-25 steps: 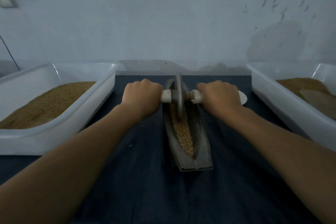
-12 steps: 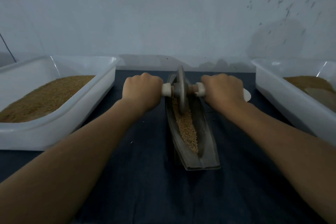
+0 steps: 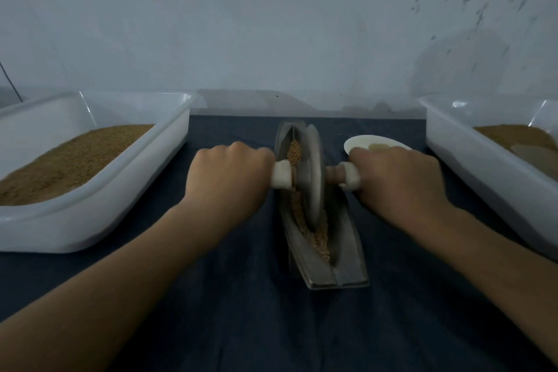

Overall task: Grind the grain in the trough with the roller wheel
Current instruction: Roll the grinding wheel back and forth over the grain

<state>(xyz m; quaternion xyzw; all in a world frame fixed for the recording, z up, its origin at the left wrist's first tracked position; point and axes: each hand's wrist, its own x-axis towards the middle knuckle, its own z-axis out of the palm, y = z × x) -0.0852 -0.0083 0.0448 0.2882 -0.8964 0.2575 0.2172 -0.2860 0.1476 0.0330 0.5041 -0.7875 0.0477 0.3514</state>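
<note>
Roller wheel (image 3: 312, 172) stands on edge in trough (image 3: 347, 251), abt mid-length, rim down in grain (image 3: 320, 238). Grain lies along trough's groove, ahead of & behind wheel. L hand (image 3: 229, 178) is wrapped round white axle grip (image 3: 282, 178) just left of trough; R hand (image 3: 395, 184) is wrapped round the grip on its right. Small dish (image 3: 368, 142) sits just right of trough's far end, partly behind R hand. Left tub (image 3: 120, 178) w/ brown grain is well left of trough, right tub (image 3: 471, 166) well right. Trough rests on dark cloth (image 3: 241, 311).

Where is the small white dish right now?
In the head view, the small white dish sits on the dark cloth right of the trough, just beyond the right hand.
</note>
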